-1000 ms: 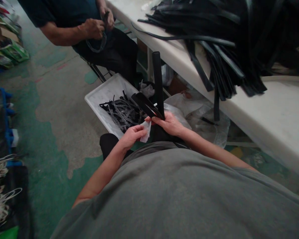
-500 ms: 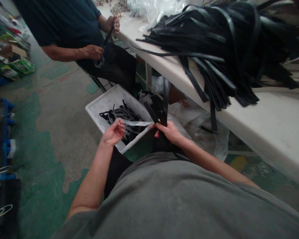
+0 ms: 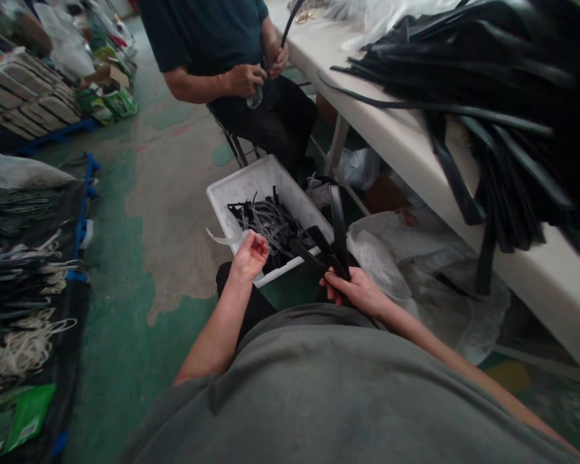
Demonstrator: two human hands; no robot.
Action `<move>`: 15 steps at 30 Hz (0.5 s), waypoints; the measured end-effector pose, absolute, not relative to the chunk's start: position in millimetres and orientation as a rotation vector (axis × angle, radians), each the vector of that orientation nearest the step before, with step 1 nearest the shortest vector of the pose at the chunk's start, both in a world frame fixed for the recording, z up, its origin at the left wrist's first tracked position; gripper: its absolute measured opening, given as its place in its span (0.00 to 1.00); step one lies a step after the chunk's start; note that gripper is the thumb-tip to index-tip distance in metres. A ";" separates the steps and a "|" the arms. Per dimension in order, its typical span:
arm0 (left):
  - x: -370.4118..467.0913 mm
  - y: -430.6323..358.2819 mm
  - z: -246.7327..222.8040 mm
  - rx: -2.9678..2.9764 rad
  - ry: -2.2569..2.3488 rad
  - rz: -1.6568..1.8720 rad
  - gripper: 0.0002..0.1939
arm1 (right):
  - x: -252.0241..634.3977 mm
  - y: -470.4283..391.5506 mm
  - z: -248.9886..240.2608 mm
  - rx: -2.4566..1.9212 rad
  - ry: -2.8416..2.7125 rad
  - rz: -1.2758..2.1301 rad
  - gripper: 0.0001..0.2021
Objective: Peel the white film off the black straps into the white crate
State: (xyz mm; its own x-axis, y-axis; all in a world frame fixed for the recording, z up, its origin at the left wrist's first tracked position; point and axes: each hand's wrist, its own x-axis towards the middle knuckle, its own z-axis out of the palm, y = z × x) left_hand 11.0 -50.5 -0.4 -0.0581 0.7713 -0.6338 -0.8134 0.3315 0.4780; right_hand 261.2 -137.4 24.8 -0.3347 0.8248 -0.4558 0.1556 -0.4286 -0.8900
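My left hand (image 3: 249, 258) is closed, pinching a thin clear plastic strip (image 3: 225, 240) whose free end trails out to the left. It is over the near left edge of a white plastic bin (image 3: 221, 193). Inside the bin lies a tangle of black and clear strips (image 3: 270, 216). My right hand (image 3: 352, 285) is wrapped round several flat black straps (image 3: 337, 222), which fan upward beyond the bin's near right corner. Their lower ends are hidden by the hand and my body.
A white table (image 3: 526, 270) runs along the right, bearing a large heap of black straps (image 3: 502, 77) that overhang its edge. Ahead, a seated person (image 3: 212, 51) handles a black strap and a clear ring. Clear plastic bags (image 3: 381, 245) lie under the table. Loaded blue pallets (image 3: 84, 212) stand left.
The clear strip, earlier stretched between my hands, has come away from the right hand and now trails left of my left hand. The view has turned left. The seated person's hands moved closer together.
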 end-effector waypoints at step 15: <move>23.8 -63.4 0.8 -0.044 1.150 1.114 0.08 | 236.1 -122.0 20.8 -1.460 -1.487 1.786 0.16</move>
State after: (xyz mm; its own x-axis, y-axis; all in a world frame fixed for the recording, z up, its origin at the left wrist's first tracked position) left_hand 23.8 -63.4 0.8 -0.0300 0.6750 -0.7372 -0.7159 0.5002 0.4872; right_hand 236.1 -122.0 20.8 -0.3779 0.8057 -0.4560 0.3024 -0.3581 -0.8833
